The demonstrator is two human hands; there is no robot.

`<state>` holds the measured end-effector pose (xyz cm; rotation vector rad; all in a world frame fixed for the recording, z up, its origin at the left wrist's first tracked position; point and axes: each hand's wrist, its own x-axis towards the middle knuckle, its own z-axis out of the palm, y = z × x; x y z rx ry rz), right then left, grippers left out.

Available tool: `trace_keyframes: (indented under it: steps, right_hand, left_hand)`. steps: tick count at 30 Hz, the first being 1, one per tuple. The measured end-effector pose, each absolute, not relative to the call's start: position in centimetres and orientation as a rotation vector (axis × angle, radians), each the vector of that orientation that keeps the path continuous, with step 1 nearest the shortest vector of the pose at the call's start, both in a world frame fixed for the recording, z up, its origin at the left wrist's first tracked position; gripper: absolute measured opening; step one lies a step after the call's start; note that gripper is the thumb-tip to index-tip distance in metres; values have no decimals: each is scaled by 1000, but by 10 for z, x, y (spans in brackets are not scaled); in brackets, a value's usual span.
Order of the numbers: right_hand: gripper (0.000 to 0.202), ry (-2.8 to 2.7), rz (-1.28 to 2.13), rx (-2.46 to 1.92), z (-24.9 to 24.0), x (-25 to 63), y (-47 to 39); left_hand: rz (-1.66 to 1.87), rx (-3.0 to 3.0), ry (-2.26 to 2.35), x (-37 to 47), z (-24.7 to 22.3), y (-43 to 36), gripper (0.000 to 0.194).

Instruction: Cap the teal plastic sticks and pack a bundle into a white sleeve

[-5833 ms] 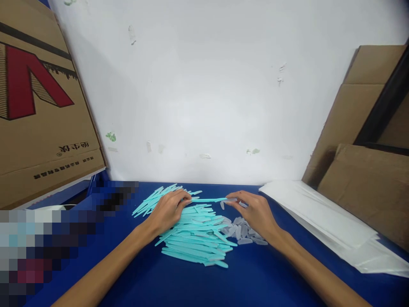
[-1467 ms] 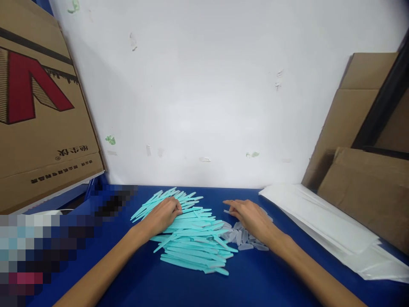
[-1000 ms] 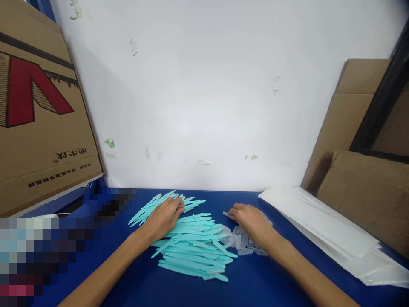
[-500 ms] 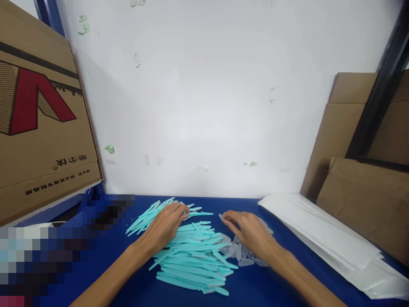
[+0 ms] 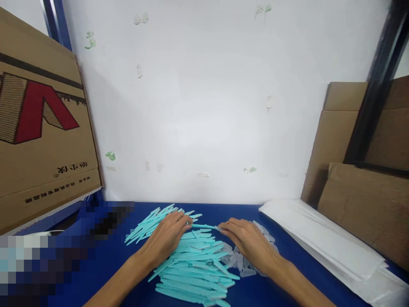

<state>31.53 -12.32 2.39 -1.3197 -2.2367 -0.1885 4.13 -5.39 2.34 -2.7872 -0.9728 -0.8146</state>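
Note:
My left hand pinches one end of a teal eyebrow razor, which points to the right. A small clear plastic cap is between the fingertips of my right hand, and it meets the razor's right end. How far the cap covers that end is too small to tell. Beneath and in front of my left hand lies a pile of teal razors. Another razor pile is behind and left of that hand. Loose clear caps lie partly hidden under my right hand.
The blue tabletop ends at a white wall. A large printed carton stands at the left. White sheets or bags lie on the right, beside brown cardboard. The lower left is pixelated.
My hands have come together, so the cap in my right hand now meets the end of the razor in my left. The whole view has shifted slightly.

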Motion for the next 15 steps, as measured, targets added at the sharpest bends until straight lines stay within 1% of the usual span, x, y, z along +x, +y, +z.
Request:
trace_keyframes:
  steps: [4, 9, 15]
  right_hand:
    - [30, -2219, -202, -1321, 25, 316, -123]
    - [27, -2288, -215, -1313, 26, 315, -125]
    - [32, -2362, -311, -1251, 22, 307, -127]
  left_hand:
    - [-857, -2776, -961, 40, 24, -53, 23]
    - [-829, -2797, -931, 41, 29, -58, 24]
    - [-849, -2853, -981, 48, 31, -67, 23]
